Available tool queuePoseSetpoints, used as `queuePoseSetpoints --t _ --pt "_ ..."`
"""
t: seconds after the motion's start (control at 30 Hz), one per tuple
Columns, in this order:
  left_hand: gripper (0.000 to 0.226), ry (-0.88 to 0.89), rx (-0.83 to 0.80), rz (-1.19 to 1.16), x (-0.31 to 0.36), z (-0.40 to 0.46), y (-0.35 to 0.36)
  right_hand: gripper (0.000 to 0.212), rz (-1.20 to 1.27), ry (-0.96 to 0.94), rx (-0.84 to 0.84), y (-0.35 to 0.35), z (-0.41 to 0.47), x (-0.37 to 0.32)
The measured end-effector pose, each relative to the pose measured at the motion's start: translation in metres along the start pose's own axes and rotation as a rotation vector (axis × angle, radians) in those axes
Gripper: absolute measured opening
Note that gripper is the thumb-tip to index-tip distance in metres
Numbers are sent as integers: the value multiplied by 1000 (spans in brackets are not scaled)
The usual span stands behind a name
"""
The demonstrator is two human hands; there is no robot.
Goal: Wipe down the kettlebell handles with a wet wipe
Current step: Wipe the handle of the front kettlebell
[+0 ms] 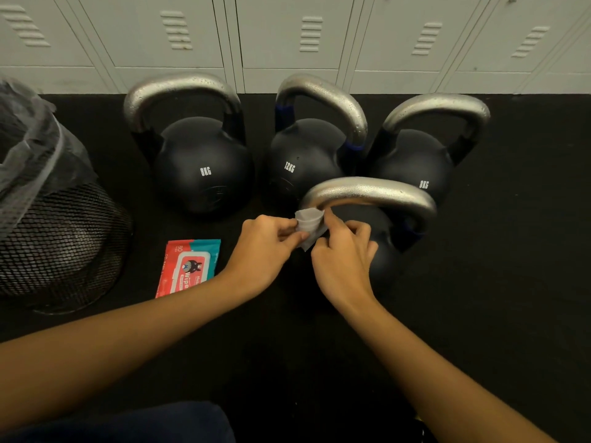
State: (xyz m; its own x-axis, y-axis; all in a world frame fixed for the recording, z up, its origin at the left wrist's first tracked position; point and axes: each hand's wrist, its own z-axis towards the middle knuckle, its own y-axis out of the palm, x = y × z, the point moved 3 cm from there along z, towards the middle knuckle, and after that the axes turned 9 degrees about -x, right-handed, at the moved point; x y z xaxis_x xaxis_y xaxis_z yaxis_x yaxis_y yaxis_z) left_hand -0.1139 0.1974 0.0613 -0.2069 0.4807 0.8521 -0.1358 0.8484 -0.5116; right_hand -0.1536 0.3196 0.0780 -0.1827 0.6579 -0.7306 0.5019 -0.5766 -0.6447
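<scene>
Several black kettlebells with silver handles stand on the dark floor. The nearest kettlebell [383, 254] has its handle [371, 193] arching just beyond my hands. A small white wet wipe [308, 223] is pinched between my left hand [265, 251] and my right hand [342, 260], right below the left end of that handle. Behind stand an 8KG kettlebell [201, 167], a 12KG kettlebell [303, 161] and another 8KG kettlebell [412, 164]; their handles look speckled with droplets.
A red and teal pack of wipes [188, 266] lies flat on the floor to the left of my left hand. A black mesh bin [57, 231] lined with a clear bag stands at the far left. Grey lockers [287, 36] line the back.
</scene>
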Motion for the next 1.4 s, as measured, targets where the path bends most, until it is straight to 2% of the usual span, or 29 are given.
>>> queuePoseSetpoints --t 0.07,0.17,0.37,0.47,0.57,0.77,0.97,1.1,1.23,1.3,1.4 --pt "35 -5 1 34 3 2 -1 44 -108 -17 63 4 0 1" --pt "33 -15 -7 61 4 4 -2 60 -238 1 104 14 -4 6" --pt "15 -35 -70 64 -1 3 0 72 -321 13 31 31 -23 9" --pt "28 -50 -86 61 -4 3 1 75 -340 17 -34 38 -28 11" --pt "29 -49 -92 68 -4 3 2 75 -323 10 -31 39 -26 9" --pt "29 -88 -59 -20 -6 6 3 70 -277 -22 35 31 -13 8" --pt "24 -100 -53 -94 -6 6 0 46 -268 -48 45 14 19 12" --pt "11 -124 -15 -127 -6 11 -4 44 -121 -83 73 18 12 14" --pt "10 -134 -15 -103 -4 15 -6 49 219 -60 281 17 -10 10" --pt "12 -147 -15 -114 -5 14 -5 50 298 -20 270 22 -17 9" --pt "21 -144 -42 -98 -6 14 -7 59 257 -52 174 31 -19 6"
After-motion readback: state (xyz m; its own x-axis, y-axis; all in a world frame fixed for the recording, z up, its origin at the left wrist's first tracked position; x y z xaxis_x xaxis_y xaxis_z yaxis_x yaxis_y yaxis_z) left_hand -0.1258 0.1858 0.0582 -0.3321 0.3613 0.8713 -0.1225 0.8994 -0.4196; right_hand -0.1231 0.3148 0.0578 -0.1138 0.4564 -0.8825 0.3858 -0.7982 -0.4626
